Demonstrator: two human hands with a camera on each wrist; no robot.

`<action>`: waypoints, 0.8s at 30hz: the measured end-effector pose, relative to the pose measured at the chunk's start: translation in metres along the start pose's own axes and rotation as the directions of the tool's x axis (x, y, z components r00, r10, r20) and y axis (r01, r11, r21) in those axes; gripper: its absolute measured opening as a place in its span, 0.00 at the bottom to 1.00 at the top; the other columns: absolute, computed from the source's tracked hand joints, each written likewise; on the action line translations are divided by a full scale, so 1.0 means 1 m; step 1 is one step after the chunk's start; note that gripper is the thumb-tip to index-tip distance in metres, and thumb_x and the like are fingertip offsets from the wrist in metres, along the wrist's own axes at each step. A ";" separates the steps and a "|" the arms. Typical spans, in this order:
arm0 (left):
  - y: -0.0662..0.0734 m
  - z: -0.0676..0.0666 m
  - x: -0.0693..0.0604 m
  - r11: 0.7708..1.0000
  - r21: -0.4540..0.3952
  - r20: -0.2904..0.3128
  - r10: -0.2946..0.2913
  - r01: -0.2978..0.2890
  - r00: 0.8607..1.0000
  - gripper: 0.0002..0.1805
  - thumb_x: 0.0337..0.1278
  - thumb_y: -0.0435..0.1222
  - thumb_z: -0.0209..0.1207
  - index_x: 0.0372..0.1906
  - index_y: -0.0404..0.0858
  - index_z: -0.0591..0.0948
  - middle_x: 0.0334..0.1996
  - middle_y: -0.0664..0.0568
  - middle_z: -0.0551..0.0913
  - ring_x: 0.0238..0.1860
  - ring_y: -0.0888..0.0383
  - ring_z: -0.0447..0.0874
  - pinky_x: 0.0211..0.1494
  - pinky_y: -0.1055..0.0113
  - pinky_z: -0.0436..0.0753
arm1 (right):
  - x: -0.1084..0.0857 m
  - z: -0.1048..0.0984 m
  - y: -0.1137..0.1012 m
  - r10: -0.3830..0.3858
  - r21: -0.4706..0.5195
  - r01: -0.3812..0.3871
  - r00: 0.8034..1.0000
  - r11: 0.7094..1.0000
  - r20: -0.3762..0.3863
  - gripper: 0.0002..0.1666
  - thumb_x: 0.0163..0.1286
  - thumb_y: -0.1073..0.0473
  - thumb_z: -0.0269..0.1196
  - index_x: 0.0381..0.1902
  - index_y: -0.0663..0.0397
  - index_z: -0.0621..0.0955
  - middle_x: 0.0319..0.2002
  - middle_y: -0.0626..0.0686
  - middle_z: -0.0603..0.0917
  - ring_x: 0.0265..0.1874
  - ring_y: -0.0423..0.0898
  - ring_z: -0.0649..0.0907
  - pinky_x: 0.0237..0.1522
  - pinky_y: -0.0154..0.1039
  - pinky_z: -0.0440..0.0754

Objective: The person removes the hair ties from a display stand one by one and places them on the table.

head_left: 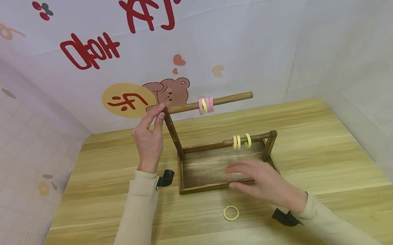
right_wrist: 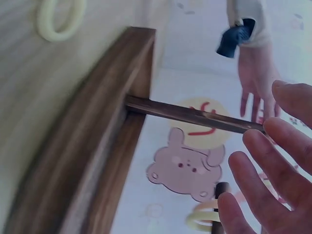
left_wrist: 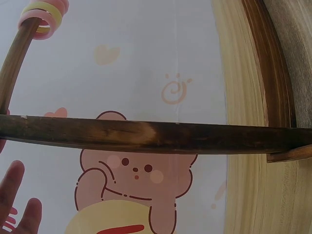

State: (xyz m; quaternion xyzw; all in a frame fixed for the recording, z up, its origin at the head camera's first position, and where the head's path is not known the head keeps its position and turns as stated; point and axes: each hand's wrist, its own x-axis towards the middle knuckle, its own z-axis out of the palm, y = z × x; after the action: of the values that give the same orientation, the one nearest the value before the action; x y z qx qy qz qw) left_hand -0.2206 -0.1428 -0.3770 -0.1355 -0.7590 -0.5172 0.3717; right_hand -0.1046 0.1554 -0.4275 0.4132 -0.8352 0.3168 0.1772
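1. Background: white cloth (head_left: 252,38) with red characters and a printed bear (head_left: 174,93), hung behind a wood-grain counter (head_left: 345,172).
2. Wooden stand (head_left: 202,189): upright on the counter, between its left and right edges, tray base set forward of the far edge.
3. Upper rod (head_left: 233,99): carries four rings (head_left: 204,105), three pink and one yellow, side by side near mid-length.
4. Lower rod (head_left: 257,137): carries three pale rings (head_left: 238,142); the rightmost sits slightly apart.
5. Loose yellow ring (head_left: 224,214): flat on the counter, on the near side of the tray, roughly midway between the counter's side edges.
6. Left hand (head_left: 149,142): at the top of the left post (head_left: 174,136); grip pinching the post end between thumb and fingertips.
7. Right hand (head_left: 266,182): over the tray's near right part, slightly blurred; grip spread, holding nothing.
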 end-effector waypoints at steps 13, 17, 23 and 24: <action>0.000 -0.001 -0.001 1.000 -0.012 0.004 0.006 -0.006 1.000 0.13 0.70 0.35 0.64 0.54 0.37 0.89 0.52 0.48 0.89 0.60 0.51 0.85 0.67 0.56 0.78 | 0.035 -0.025 0.005 0.000 0.045 0.007 0.988 0.999 -0.155 0.25 0.59 0.65 0.77 0.55 0.55 0.86 0.54 0.51 0.88 0.55 0.52 0.85 0.62 0.38 0.78; 0.000 -0.002 -0.001 1.000 -0.006 0.009 0.005 -0.005 1.000 0.13 0.71 0.36 0.64 0.55 0.37 0.89 0.53 0.49 0.89 0.60 0.52 0.85 0.68 0.56 0.78 | 0.046 -0.032 0.004 -0.004 0.059 0.015 0.982 0.998 -0.191 0.26 0.56 0.67 0.77 0.54 0.57 0.86 0.53 0.52 0.88 0.54 0.52 0.86 0.62 0.35 0.77; 0.000 -0.002 -0.001 1.000 0.009 0.015 0.012 -0.012 1.000 0.14 0.72 0.37 0.64 0.56 0.38 0.89 0.53 0.49 0.89 0.60 0.52 0.85 0.68 0.57 0.78 | 0.060 -0.041 0.005 -0.044 0.048 0.057 0.971 0.997 -0.235 0.23 0.58 0.66 0.77 0.53 0.59 0.87 0.51 0.54 0.89 0.51 0.53 0.87 0.59 0.33 0.78; 0.000 -0.002 -0.001 1.000 0.011 0.015 0.014 -0.014 1.000 0.14 0.72 0.37 0.64 0.56 0.38 0.89 0.53 0.49 0.89 0.60 0.52 0.85 0.68 0.56 0.78 | 0.062 -0.042 0.006 -0.050 0.045 0.063 0.970 0.997 -0.238 0.22 0.61 0.63 0.77 0.53 0.59 0.87 0.52 0.55 0.89 0.51 0.53 0.87 0.60 0.33 0.79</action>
State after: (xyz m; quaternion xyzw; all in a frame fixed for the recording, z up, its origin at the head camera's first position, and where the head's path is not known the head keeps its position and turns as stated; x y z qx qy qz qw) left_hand -0.2185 -0.1446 -0.3770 -0.1426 -0.7636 -0.5092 0.3704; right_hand -0.1448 0.1506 -0.3639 0.4007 -0.7874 0.3803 0.2734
